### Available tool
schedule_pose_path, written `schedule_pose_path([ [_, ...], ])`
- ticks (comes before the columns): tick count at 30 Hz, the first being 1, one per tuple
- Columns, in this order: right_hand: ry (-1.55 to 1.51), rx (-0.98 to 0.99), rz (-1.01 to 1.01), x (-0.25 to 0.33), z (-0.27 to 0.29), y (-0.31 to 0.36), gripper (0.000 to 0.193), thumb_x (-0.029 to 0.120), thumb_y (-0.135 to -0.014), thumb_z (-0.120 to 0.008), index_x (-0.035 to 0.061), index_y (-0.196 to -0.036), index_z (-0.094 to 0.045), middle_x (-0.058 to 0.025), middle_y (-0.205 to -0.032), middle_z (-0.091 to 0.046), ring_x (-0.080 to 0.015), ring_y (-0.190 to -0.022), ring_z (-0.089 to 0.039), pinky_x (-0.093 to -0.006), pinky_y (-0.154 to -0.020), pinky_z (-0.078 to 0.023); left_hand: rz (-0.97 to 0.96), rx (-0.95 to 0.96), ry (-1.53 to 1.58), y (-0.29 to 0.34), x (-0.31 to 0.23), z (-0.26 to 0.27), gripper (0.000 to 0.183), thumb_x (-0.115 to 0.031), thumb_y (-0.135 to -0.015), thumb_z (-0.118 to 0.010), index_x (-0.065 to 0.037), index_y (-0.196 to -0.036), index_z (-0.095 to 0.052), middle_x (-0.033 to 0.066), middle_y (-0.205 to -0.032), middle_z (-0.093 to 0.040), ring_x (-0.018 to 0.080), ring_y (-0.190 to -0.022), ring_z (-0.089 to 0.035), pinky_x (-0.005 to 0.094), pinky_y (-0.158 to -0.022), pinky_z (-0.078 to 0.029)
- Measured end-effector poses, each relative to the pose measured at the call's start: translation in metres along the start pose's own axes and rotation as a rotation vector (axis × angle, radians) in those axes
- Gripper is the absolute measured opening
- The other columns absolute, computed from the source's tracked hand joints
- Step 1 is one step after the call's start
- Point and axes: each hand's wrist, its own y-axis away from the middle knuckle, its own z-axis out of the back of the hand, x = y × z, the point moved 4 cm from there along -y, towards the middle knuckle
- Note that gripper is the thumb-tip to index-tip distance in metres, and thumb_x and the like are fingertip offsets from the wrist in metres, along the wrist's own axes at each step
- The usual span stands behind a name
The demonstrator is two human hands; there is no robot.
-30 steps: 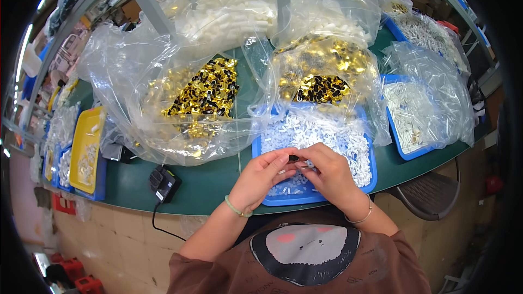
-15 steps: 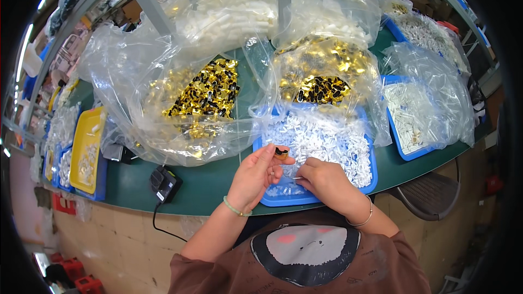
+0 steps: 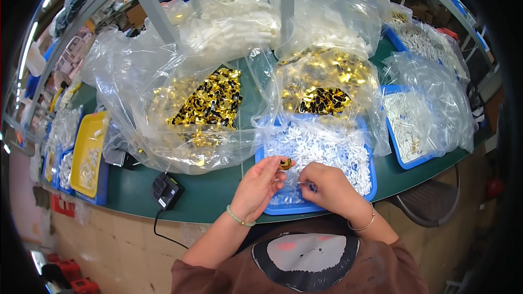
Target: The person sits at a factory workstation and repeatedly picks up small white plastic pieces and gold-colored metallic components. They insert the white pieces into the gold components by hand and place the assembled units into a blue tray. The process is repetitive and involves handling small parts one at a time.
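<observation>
Between the thumb and fingers of my left hand is a small shiny gold-and-black piece, its gold side showing. My right hand is closed in a pinch just to the right, with a tiny white piece at its fingertips, partly hidden. Both hands are above the near part of a blue tray full of small white, tube-like pieces. The hands are close together but apart.
Clear plastic bags of gold-and-black pieces lie behind the tray, with bags of white pieces farther back. A yellow tray and a black corded device are left; another blue tray is right. Grey posts rise beyond.
The view has shifted slightly, so the scene sits lower. The gold-and-black piece has turned in my left fingers, showing more gold. My right fingers have curled a little differently.
</observation>
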Motion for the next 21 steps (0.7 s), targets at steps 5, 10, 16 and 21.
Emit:
schedule_pose_path([
  [5, -0.202, -0.162, -0.139, 0.003, 0.014, -0.004, 0.015, 0.000, -0.080, -0.073, 0.0049, -0.094, -0.069, -0.0051, -0.085, -0.066, -0.0095, -0.058, -0.051, -0.0234, -0.053, -0.041, -0.001, 0.052, 0.078, -0.002, 0.009, -0.001, 0.030, -0.021, -0.104, -0.053, -0.001, -0.124, -0.059, 0.0070, -0.110, -0.067, 0.0100, -0.089, -0.064, 0.0239, -0.083, -0.055],
  [10, -0.365, -0.270, -0.207, 0.000, 0.018, -0.002, 0.013, -0.001, -0.083, -0.072, 0.0024, -0.096, -0.072, -0.0031, -0.087, -0.066, -0.0062, -0.063, -0.053, -0.0211, -0.056, -0.041, 0.051, 0.099, 0.080, -0.003, 0.015, -0.009, 0.031, -0.018, -0.103, -0.055, 0.001, -0.127, -0.057, 0.0078, -0.111, -0.067, 0.0122, -0.098, -0.066, 0.0246, -0.088, -0.056],
  [16, -0.627, -0.300, -0.294, -0.012, 0.011, 0.001, 0.011, 0.002, -0.085, -0.072, 0.0006, -0.095, -0.071, -0.0010, -0.084, -0.069, -0.0033, -0.064, -0.053, -0.0202, -0.056, -0.041, 0.067, 0.118, 0.140, -0.003, 0.019, -0.013, 0.030, -0.016, -0.102, -0.056, 0.001, -0.126, -0.057, 0.0088, -0.113, -0.066, 0.0144, -0.102, -0.066, 0.0237, -0.089, -0.056],
  [21, -0.668, -0.244, -0.376, -0.011, 0.012, 0.002, 0.011, 0.003, -0.087, -0.070, 0.0015, -0.098, -0.071, 0.0018, -0.081, -0.068, -0.0012, -0.061, -0.050, -0.0184, -0.054, -0.039, 0.063, 0.123, 0.104, -0.003, 0.023, -0.013, 0.029, -0.016, -0.102, -0.055, 0.001, -0.125, -0.057, 0.0091, -0.114, -0.066, 0.0162, -0.104, -0.067, 0.0252, -0.090, -0.056],
])
